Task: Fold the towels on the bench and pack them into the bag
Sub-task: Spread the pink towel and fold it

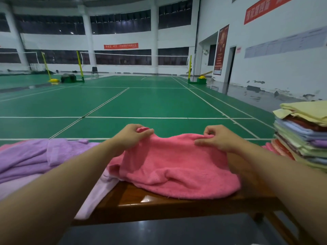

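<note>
So I've got the pink towel [174,167] bunched up on the wooden desk [159,207], hanging a bit over the near edge. Left hand [131,136] pinches the towel's far edge at one corner, right hand [216,137] pinches the same edge further along — both lifting it slightly. Left of the pink towel there's a rumpled purple towel [31,156], and right of it a tall stack of folded towels [304,135] — mixed colours.

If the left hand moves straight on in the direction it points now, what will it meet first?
The left hand pinches the pink towel and points forward past the bench. Beyond it only open green court floor shows, so the way looks free, though depth is unclear.
</note>
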The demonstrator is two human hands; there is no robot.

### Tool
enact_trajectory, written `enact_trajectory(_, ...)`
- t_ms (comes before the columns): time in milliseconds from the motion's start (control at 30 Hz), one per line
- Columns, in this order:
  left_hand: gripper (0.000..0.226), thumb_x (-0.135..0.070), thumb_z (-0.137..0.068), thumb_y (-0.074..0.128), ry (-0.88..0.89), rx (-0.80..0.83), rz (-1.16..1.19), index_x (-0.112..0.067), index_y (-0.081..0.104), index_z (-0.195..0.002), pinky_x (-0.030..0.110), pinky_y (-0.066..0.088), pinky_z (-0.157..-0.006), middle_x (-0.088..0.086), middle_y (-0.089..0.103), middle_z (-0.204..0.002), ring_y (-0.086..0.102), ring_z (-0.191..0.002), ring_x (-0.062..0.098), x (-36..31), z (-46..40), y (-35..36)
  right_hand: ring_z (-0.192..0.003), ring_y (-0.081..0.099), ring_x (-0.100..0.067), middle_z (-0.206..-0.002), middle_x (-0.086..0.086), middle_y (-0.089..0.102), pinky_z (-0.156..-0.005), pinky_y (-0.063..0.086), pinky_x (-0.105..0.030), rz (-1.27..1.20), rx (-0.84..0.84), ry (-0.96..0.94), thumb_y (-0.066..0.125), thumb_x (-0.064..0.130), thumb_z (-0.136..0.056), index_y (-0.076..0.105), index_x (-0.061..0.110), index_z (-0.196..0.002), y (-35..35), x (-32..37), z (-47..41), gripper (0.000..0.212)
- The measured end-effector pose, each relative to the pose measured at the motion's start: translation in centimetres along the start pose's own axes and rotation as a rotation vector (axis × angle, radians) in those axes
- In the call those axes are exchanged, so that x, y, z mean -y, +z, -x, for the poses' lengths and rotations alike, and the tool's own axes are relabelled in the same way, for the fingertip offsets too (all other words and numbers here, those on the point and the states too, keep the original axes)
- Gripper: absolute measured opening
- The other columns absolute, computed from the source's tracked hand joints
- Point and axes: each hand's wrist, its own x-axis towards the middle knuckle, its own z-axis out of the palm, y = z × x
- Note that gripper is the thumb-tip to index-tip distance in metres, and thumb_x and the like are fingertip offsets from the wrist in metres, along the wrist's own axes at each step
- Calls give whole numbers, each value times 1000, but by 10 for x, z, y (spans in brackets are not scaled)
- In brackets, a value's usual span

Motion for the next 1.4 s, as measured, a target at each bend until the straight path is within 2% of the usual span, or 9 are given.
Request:
enact_trajectory(167, 48, -42, -95, 66, 0, -98, -67, 6, 68, -95, 28, 35, -60, 1, 55, -74, 46, -67, 13, -2, -9, -19, -55, 53, -1, -58, 14, 61, -54, 40, -17, 5, 123, 86, 83, 53, -73, 72, 18, -64, -33, 1, 5, 38)
enact_trajectory(400, 43, -49, -91, 68, -79, -82, -41, -7, 76, -96, 19, 34, -45, -5, 49, -59, 41, -52, 10, -14, -7, -38, -77, 52, -12, -84, -1, 65, -57, 36, -27, -330, 11, 170, 81, 47, -77, 75, 1, -95, -45, 4, 2, 50)
enact_trajectory(600, 31, -33, -102, 55, -283, 155, 671, -15, 62, -125, 36, 64, -67, 2, 71, -114, 69, -102, 16, -31, -11, -32, -84, 66, -17, -94, -7, 65, -59, 63, -32, -966, 103, 259, 70, 33, -90, 66, 0, -109, -47, 18, -7, 38)
enact_trajectory(800, 31, -40, -103, 53, -105, -47, 531, -14, 66, -114, 40, 53, -93, 2, 65, -110, 60, -97, 15, -38, -32, -13, -86, 66, -26, -97, -16, 60, -76, 63, -52, -530, -171, 191, 76, 51, -82, 59, 3, -86, -53, 2, -18, 51)
enact_trajectory(900, 35, -44, -103, 52, 16, -200, 406, -18, 68, -88, 33, 49, -81, 0, 65, -90, 57, -84, 15, -62, -44, -15, -64, 62, -21, -79, -12, 61, -57, 58, -32, -290, -215, 115, 71, 62, -81, 62, 5, -83, -75, 10, -18, 58)
enact_trajectory(1000, 35, -44, -104, 50, 84, -370, 401, -20, 67, -86, 29, 42, -74, -4, 62, -85, 52, -80, 11, -103, -58, -32, -57, 46, -17, -65, -4, 52, -54, 41, -26, -199, -82, 25, 68, 68, -80, 66, 6, -74, -102, 35, -12, 62)
enact_trajectory(1133, 35, -48, -103, 50, 110, -428, 297, -19, 69, -97, 27, 37, -67, -4, 58, -79, 47, -74, 9, -127, -71, -54, -58, 54, -16, -65, -3, 59, -57, 49, -23, -608, 203, 43, 88, 67, -53, 72, 7, -75, -111, 42, -9, 66)
enact_trajectory(1233, 39, -49, -102, 50, 68, -421, 237, -18, 68, -85, 29, 38, -71, 0, 59, -80, 49, -75, 14, -112, -68, -61, -60, 59, -15, -73, -4, 64, -56, 52, -24, -731, 327, 89, 79, 50, -76, 72, 9, -89, -102, 36, -3, 44)
enact_trajectory(1400, 42, -52, -101, 50, 4, -479, 191, -17, 68, -87, 33, 37, -73, 6, 58, -84, 50, -79, 19, -72, -54, -89, -51, 41, -12, -63, -1, 54, -49, 31, -25, -310, 413, 238, 89, 58, -61, 73, 18, -76, -85, 21, -1, 46)
